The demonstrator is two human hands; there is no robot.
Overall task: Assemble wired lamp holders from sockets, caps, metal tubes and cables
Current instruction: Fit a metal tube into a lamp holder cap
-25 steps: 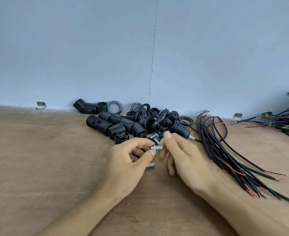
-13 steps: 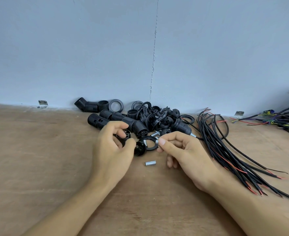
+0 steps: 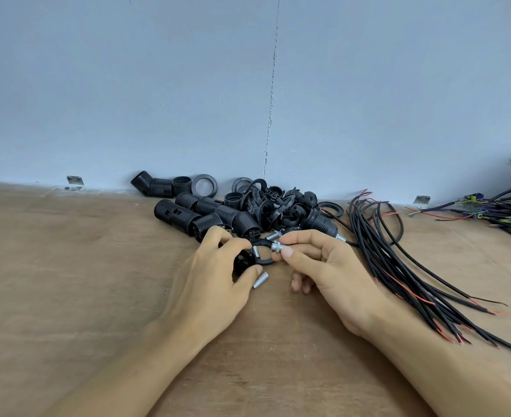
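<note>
My left hand [image 3: 215, 275] grips a black cap [image 3: 243, 264] between thumb and fingers, just in front of the pile of black sockets [image 3: 218, 213]. My right hand [image 3: 317, 266] pinches a short threaded metal tube [image 3: 277, 246] between thumb and forefinger, close to the cap's right side. A black ring [image 3: 261, 251] lies on the table between both hands, with another small tube inside it. A loose metal tube [image 3: 261, 280] lies on the wood under my left thumb. A bundle of black cables [image 3: 398, 260] with red cores fans out to the right.
The wooden table [image 3: 68, 281] ends at a pale blue wall. Loose rings and caps [image 3: 278, 203] are heaped against the wall. More mixed wires [image 3: 503, 212] lie at the far right. Small metal brackets [image 3: 74, 182] sit at the wall's foot.
The metal tube passed from my left hand to my right hand. My left hand reached to the pile and took hold of a black cap, then drew it back slightly toward me.
</note>
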